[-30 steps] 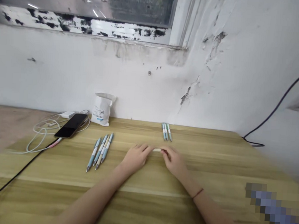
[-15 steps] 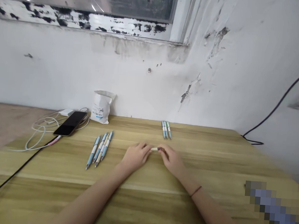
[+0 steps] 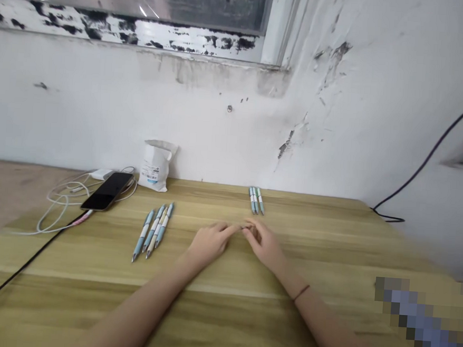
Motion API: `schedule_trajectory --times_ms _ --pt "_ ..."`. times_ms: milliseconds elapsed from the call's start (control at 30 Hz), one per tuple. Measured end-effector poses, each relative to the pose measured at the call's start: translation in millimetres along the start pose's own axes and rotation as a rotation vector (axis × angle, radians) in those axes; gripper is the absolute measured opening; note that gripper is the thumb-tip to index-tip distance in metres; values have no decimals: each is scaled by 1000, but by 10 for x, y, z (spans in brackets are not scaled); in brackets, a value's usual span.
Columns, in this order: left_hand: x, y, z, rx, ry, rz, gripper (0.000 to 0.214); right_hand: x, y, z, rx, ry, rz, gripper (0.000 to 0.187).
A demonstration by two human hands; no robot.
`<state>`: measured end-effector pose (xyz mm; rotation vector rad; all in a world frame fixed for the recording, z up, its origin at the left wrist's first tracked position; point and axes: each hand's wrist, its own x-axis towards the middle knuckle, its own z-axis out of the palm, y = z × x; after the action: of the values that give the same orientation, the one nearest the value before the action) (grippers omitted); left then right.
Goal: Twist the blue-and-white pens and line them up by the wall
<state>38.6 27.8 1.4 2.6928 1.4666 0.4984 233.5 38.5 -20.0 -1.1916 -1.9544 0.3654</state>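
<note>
My left hand (image 3: pixel 209 243) and my right hand (image 3: pixel 265 243) meet over the middle of the table, fingers closed round a pen (image 3: pixel 244 227). Almost all of this pen is covered by my fingers; only a small dark bit shows between the fingertips. To the left of my left hand lies a group of several pens, blue-and-white ones (image 3: pixel 142 236) and a cream one (image 3: pixel 154 239), side by side and slanted. Beyond my right hand, near the back edge, three slimmer pens (image 3: pixel 255 200) with pale blue and green parts lie close together.
A wooden table (image 3: pixel 221 326) reaches to the white wall. At its back left are a white packet (image 3: pixel 154 168), a black phone (image 3: pixel 108 191) and a tangled white cable (image 3: pixel 61 198). A black cable (image 3: pixel 18 269) runs off left. A blurred-out object (image 3: pixel 419 324) is at the right.
My fingers have come closer together, so the cream and dark stretch of the pen seen between them before is now nearly hidden. The other pens lie as they were.
</note>
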Motion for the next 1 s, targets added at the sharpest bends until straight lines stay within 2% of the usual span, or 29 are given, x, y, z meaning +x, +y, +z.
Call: schedule_trajectory --times_ms 200,367,600,833,1000 --pt "-2 -6 24 -45 59 33 33 7 47 29 51 4 -14 20" --pt "4 -30 33 -57 39 -3 33 5 16 5 95 22 -5 18" --pt "10 -34 41 -68 104 30 30 5 31 15 177 35 90 21" --pt "15 -43 75 -106 219 49 25 10 86 46 411 84 211 24" --pt "41 -115 151 -156 310 68 42 23 102 34 423 117 256 23"
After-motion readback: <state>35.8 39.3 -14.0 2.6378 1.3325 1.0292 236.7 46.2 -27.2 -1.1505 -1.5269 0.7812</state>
